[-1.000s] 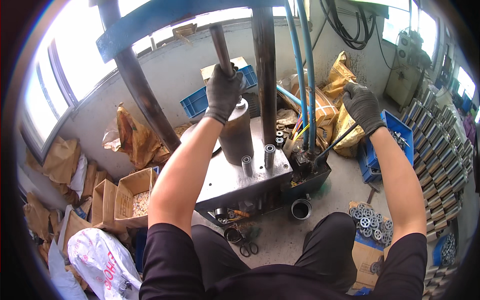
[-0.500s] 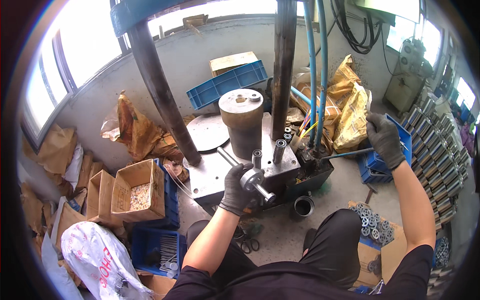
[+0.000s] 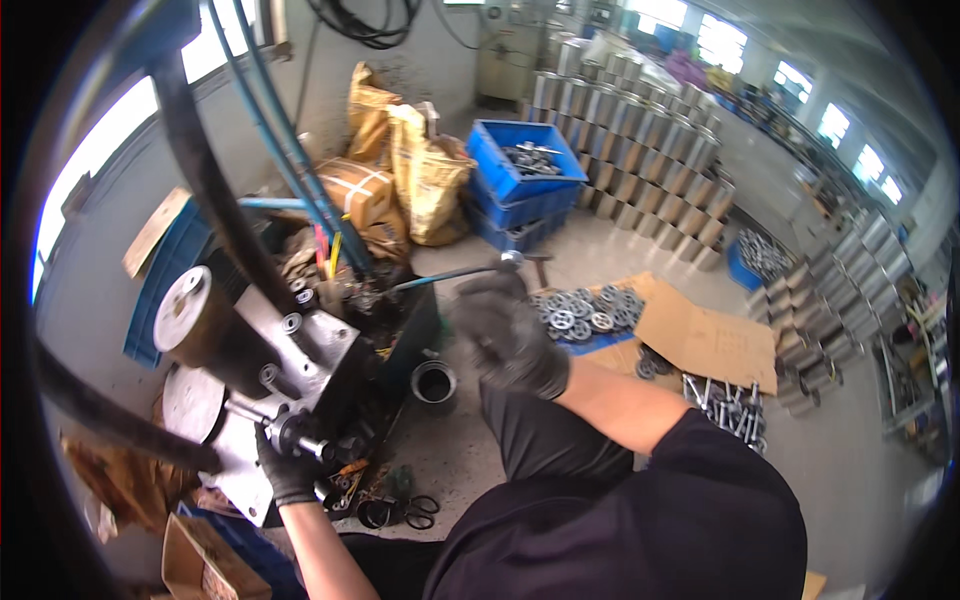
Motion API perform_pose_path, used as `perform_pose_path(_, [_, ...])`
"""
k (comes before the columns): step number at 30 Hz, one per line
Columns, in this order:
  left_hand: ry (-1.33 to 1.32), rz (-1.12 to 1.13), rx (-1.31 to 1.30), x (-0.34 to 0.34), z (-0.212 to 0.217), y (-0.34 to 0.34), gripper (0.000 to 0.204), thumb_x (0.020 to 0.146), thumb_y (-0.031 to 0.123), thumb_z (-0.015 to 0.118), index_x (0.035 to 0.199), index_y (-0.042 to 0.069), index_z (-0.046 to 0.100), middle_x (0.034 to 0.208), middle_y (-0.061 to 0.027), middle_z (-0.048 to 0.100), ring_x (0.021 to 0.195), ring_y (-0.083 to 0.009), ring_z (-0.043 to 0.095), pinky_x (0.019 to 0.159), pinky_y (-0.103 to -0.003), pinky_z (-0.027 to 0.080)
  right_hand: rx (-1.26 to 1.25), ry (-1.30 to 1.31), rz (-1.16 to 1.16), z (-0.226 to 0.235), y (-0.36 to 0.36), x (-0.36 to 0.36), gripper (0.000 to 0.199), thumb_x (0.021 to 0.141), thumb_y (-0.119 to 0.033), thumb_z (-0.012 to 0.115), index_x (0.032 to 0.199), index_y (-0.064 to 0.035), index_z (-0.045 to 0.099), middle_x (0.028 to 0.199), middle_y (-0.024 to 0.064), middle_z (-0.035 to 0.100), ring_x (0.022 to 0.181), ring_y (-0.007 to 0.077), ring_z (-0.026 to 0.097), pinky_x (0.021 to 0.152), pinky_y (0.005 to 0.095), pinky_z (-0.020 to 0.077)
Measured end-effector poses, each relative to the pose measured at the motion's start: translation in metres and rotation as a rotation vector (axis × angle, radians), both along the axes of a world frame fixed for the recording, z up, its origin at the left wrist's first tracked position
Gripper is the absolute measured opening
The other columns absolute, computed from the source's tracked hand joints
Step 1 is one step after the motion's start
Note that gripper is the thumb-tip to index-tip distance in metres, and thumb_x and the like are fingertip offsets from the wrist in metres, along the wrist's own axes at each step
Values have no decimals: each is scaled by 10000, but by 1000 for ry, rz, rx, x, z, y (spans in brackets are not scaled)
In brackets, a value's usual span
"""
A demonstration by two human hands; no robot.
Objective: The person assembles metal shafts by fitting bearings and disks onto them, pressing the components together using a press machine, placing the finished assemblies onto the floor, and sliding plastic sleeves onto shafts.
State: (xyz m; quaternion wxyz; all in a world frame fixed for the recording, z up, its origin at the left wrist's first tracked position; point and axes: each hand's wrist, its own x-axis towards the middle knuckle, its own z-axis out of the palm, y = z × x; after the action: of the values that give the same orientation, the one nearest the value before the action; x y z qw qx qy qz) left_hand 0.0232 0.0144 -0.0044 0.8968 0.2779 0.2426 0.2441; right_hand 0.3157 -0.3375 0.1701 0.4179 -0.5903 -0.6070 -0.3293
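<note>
My left hand [image 3: 285, 468], in a dark glove, is closed on a metal shaft with a round hub [image 3: 290, 430] around it, over the near edge of the press table [image 3: 240, 470]. Out in front of my right knee is my gloved right hand [image 3: 512, 338], smeared by motion. Its fingers look bent, but whether anything is in them does not show. Just above it ends a long lever [image 3: 450, 275] with a round knob. On the press table stand a thick steel cylinder [image 3: 215, 325] and short tubes with bearings [image 3: 292, 325] on top.
Spoked metal wheels [image 3: 590, 312] lie on cardboard to the right, with shafts [image 3: 735, 410] nearby. Stacked blue crates [image 3: 525, 180] stand ahead, beside rows of metal cylinders [image 3: 640, 150]. A dark pot [image 3: 433, 383] and scissors [image 3: 420, 512] are on the floor.
My view has swung to the right. My right hand has come down and inward from beside the lever's end. The left hand keeps its hold on the shaft.
</note>
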Motion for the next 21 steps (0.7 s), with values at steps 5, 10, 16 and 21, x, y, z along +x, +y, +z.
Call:
perform_pose_path(5, [-23,-100,24,9,7,-42,717,1041,606,547,1395,-13,619,1200,-164,743,1122,-278,686,1097,-448,496,-114,461,235,-94,30,-59,305,967,-191,703,1239,-54,688,1123,110,719,1077,342,695,1006,464,524])
perform_pose_path(10, [55,-123,-104,19,12,-98,595,989,567,699,1317,77,620,1114,-127,710,1082,-302,679,1064,-501,524,-776,1103,308,-174,52,-86,408,1026,-383,642,1279,-63,666,1162,138,693,1054,270,700,901,404,567])
perform_pose_path(16, [241,-30,129,35,25,-163,616,1078,545,570,1435,44,540,1295,-144,642,1225,-300,633,1093,-478,516,-855,2253,747,-143,53,-110,525,1034,-648,565,1274,-204,709,1058,46,743,960,220,710,825,346,589])
perform_pose_path(21, [220,-195,1088,54,34,-180,716,1111,542,490,1560,-12,416,1483,-173,542,1353,-272,564,1145,-446,466,-563,1550,532,-197,70,-93,565,1001,-691,579,1140,-171,750,863,25,730,744,180,692,737,390,579])
